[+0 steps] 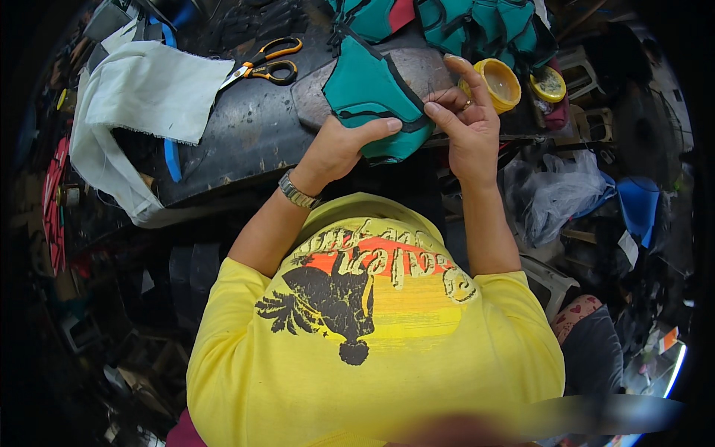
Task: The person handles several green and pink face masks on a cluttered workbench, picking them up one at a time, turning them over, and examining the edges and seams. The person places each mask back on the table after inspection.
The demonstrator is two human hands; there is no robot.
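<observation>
A teal and black padded piece point(372, 82), which looks like a shoe upper, is held over the near edge of the bench. My left hand point(339, 147) grips its lower left part, with the thumb pressed flat on top and the fingers hidden beneath. At its right edge my right hand point(471, 123) pinches thumb and forefinger together. Thin dark strands like thread point(434, 91) show at that pinch. A worn grey slab point(309, 100) lies under the piece. Just beyond my right hand stands an open yellow pot point(500, 83) with pale contents.
Orange-and-black scissors point(272, 63) lie left of the slab, their blades reaching white cloth point(160, 89) draped over the bench edge. Several more teal pieces point(484, 26) are heaped at the back. A yellow lid point(548, 83) sits to the right, above a clear plastic bag point(558, 194).
</observation>
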